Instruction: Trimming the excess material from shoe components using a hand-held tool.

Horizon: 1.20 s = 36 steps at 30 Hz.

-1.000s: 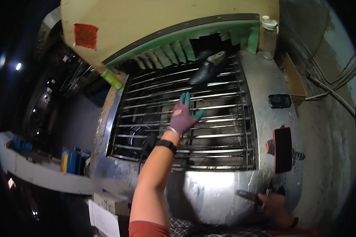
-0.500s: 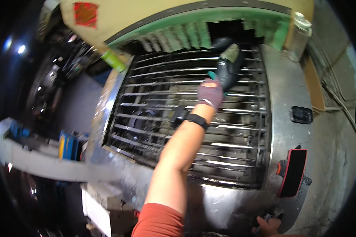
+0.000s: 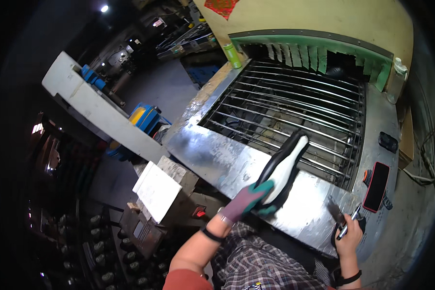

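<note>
My left hand (image 3: 249,200), in a purple and green glove, is closed around one end of a black shoe (image 3: 284,166). A white, sole-shaped face of the shoe is turned up, and its other end points toward the metal bars. The shoe is above the near edge of the steel table (image 3: 217,152). At the lower right, my bare right hand (image 3: 349,238) is closed around a slim silver-and-black pen-like tool (image 3: 349,223). A dark, flat, blade- or brush-like piece (image 3: 335,211) sticks out beside it; its kind is unclear.
Metal roller bars (image 3: 295,111) run to a green-framed opening with a ragged strip curtain (image 3: 299,55). Another dark shoe-like shape (image 3: 336,72) is inside. A red-edged phone (image 3: 376,186), a black case (image 3: 387,142), a green can (image 3: 232,55) and a clear bottle (image 3: 398,79) stand around the table; papers (image 3: 157,191) lie left.
My left hand has drawn the black shoe back from the curtained opening to the near table edge, and its white face now shows. My right hand has risen further into view; the view has turned left.
</note>
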Each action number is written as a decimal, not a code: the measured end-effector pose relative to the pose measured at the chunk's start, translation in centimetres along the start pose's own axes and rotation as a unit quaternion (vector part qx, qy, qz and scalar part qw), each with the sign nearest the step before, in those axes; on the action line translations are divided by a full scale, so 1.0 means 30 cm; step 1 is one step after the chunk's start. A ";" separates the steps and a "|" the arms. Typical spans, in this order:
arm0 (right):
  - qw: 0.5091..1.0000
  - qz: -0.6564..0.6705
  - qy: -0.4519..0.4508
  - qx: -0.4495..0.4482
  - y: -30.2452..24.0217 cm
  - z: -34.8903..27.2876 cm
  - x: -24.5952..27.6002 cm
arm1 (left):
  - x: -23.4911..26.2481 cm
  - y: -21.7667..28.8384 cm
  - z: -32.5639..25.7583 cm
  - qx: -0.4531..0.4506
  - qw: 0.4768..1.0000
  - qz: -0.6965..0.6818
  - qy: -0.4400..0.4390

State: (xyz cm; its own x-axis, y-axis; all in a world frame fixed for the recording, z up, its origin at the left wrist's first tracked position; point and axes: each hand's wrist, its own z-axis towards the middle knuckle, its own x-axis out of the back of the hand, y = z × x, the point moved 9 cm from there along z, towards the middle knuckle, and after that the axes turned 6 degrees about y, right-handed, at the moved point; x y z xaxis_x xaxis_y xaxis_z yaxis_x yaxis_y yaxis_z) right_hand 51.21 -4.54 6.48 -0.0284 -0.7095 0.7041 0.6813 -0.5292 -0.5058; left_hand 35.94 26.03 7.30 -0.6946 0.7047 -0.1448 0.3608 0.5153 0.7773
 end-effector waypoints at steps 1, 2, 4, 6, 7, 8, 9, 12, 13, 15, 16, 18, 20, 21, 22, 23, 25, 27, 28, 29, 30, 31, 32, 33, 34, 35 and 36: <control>1.000 -0.009 0.005 0.003 0.002 -0.007 0.003 | 0.054 -0.048 -0.092 -0.008 1.000 0.006 -0.014; 1.000 0.000 0.008 0.008 -0.014 -0.005 0.003 | 0.126 -0.121 -0.192 -0.007 0.998 -0.051 0.021; 1.000 -0.003 -0.012 0.015 -0.032 -0.006 -0.014 | 0.212 -0.202 -0.401 -0.056 0.993 -0.084 0.068; 0.998 0.038 -0.030 0.039 -0.096 -0.012 -0.022 | 0.286 -0.359 -0.516 -0.053 0.993 -0.103 0.036; 0.996 0.057 -0.040 0.050 -0.130 -0.012 -0.031 | 0.308 -0.413 -0.573 -0.057 0.986 -0.153 0.041; 0.991 0.090 -0.054 0.083 -0.205 -0.024 -0.042 | 0.347 -0.492 -0.602 -0.047 0.985 -0.149 0.072; 0.980 0.143 -0.076 0.119 -0.280 -0.056 -0.072 | 0.363 -0.569 -0.636 -0.037 0.982 -0.169 0.073; 0.902 0.301 -0.299 0.083 -0.577 -0.171 -0.216 | 0.415 -0.810 -0.684 0.006 0.959 -0.265 0.100; 0.855 0.366 -0.367 0.023 -0.648 -0.237 -0.253 | 0.412 -0.857 -0.709 0.004 0.952 -0.288 0.103; 0.692 0.472 -0.531 -0.128 -0.698 -0.415 -0.342 | 0.394 -0.959 -0.724 0.006 0.939 -0.321 0.121; 0.638 0.490 -0.573 -0.157 -0.733 -0.474 -0.360 | 0.369 -0.978 -0.740 0.026 0.926 -0.356 0.120; 0.516 0.508 -0.650 -0.230 -0.806 -0.576 -0.372 | 0.357 -1.044 -0.768 -0.021 0.910 -0.399 0.107; 0.475 0.512 -0.666 -0.260 -0.849 -0.650 -0.392 | 0.375 -1.098 -0.739 -0.061 0.898 -0.432 0.062; 0.459 0.506 -0.677 -0.274 -0.862 -0.680 -0.401 | 0.387 -1.105 -0.744 -0.061 0.891 -0.445 0.062; 0.444 0.500 -0.685 -0.288 -0.872 -0.705 -0.407 | 0.397 -1.107 -0.745 -0.061 0.885 -0.458 0.061; 0.430 0.493 -0.693 -0.303 -0.875 -0.725 -0.412 | 0.402 -1.111 -0.742 -0.061 0.878 -0.471 0.059; 0.434 0.486 -0.700 -0.293 -0.885 -0.755 -0.419 | 0.416 -1.119 -0.744 -0.058 0.862 -0.501 0.054; 0.445 0.483 -0.702 -0.276 -0.887 -0.765 -0.417 | 0.417 -1.132 -0.736 -0.055 0.857 -0.509 0.062; 0.449 0.483 -0.701 -0.271 -0.889 -0.769 -0.420 | 0.412 -1.126 -0.736 -0.048 0.857 -0.511 0.038; 0.445 0.481 -0.704 -0.272 -0.892 -0.775 -0.422 | 0.414 -1.135 -0.737 -0.046 0.855 -0.515 0.037; 0.444 0.480 -0.706 -0.272 -0.896 -0.774 -0.424 | 0.416 -1.142 -0.733 -0.046 0.854 -0.517 0.034; 0.442 0.478 -0.708 -0.273 -0.899 -0.773 -0.425 | 0.416 -1.146 -0.729 -0.045 0.852 -0.520 0.031; 0.450 0.467 -0.710 -0.273 -0.896 -0.774 -0.426 | 0.415 -1.148 -0.729 -0.041 0.851 -0.522 0.032; 0.453 0.466 -0.711 -0.270 -0.903 -0.773 -0.427 | 0.416 -1.144 -0.730 -0.039 0.850 -0.524 0.035; 0.455 0.465 -0.711 -0.266 -0.910 -0.773 -0.428 | 0.417 -1.143 -0.729 -0.037 0.849 -0.526 0.037; 0.457 0.464 -0.712 -0.262 -0.916 -0.773 -0.428 | 0.417 -1.143 -0.727 -0.035 0.849 -0.525 0.034; 0.453 0.466 -0.713 -0.261 -0.919 -0.777 -0.432 | 0.417 -1.144 -0.725 -0.033 0.850 -0.525 0.032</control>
State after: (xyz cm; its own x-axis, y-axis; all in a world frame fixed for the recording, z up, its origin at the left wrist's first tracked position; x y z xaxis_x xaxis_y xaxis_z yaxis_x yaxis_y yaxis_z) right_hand 15.76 8.40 -0.33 0.8495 0.0874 -0.5203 -0.3668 -0.6109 -0.7016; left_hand 1.33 6.54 -7.87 -0.6449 -0.1546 -0.7485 -0.5127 0.8137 0.2737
